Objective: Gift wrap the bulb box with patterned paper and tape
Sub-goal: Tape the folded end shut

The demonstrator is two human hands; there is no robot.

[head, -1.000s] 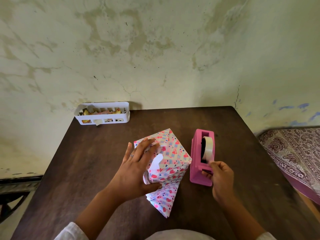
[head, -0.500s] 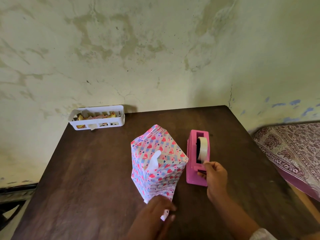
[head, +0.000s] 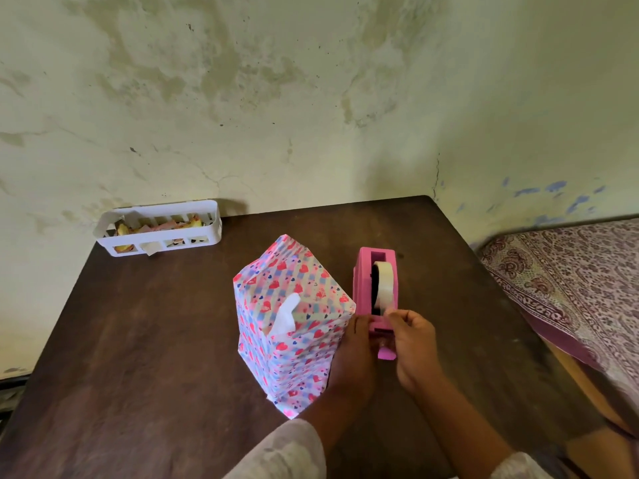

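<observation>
Pink dispenser (head: 377, 288) (beside the wrapped box (head: 294, 323)): right hand (head: 413, 347) pinches its tape (head: 383, 283), left hand (head: 356, 357) steadies, grip unclear.

Wrapped box (head: 292, 323) stands upright mid-table (head: 138, 340), tape dispenser (head: 377, 288) just to its right. Basket (head: 159, 228) sits at the far left corner, against the wall (head: 276, 98).

Both hands (head: 383, 350) at pink tape dispenser (head: 377, 288)
</observation>
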